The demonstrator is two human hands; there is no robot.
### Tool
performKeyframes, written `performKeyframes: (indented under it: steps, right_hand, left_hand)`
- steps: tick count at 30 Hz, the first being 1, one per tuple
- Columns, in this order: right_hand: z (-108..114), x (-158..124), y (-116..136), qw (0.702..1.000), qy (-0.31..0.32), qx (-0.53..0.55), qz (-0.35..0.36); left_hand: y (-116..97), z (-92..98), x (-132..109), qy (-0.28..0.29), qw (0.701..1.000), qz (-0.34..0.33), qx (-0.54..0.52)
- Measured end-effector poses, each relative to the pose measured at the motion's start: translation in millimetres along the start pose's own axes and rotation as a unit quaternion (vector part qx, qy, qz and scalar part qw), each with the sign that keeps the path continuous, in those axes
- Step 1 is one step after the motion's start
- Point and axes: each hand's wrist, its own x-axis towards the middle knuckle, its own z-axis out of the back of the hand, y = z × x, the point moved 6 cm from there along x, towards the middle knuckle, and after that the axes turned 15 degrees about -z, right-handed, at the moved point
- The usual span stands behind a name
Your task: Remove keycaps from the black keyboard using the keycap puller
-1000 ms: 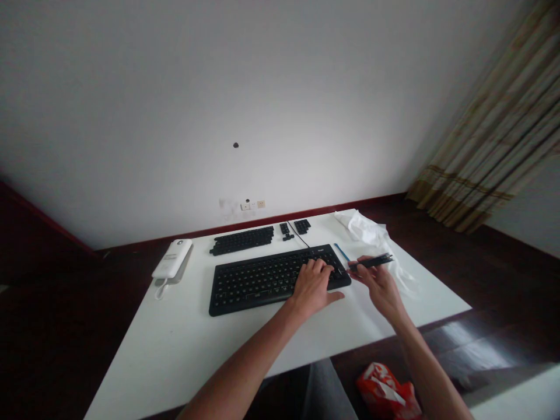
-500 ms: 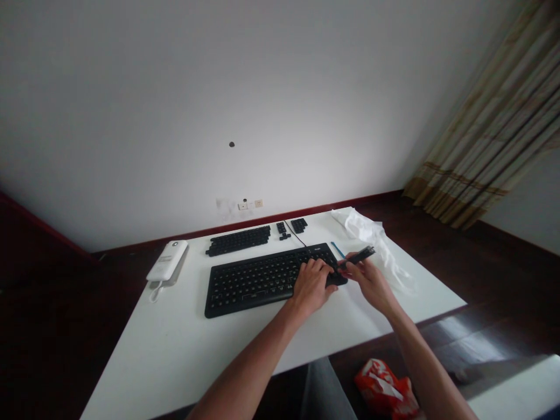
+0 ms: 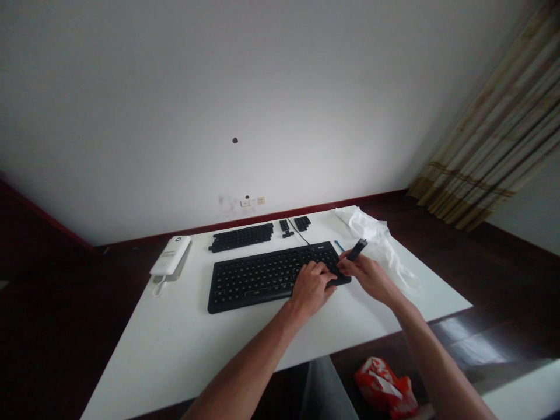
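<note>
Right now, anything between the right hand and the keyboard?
Nothing visible. The right hand is at the right end of the keyboard, a dark tool in its grip. The left hand lies beside it on the keyboard. The blue stick lies off to one side.

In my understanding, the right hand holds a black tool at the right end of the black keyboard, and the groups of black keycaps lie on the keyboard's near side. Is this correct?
Not quite: the groups of black keycaps lie on the far side of the black keyboard, as the head view shows. The right hand does hold a black tool at its right end.
</note>
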Motion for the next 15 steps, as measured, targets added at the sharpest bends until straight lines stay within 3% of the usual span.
performKeyframes:
  steps: [15]
  right_hand:
    - [2,-6,17,0.992,0.027,-0.116,0.052]
  left_hand:
    - [-9,-3.0,1,0.056,0.996,-0.034,0.065]
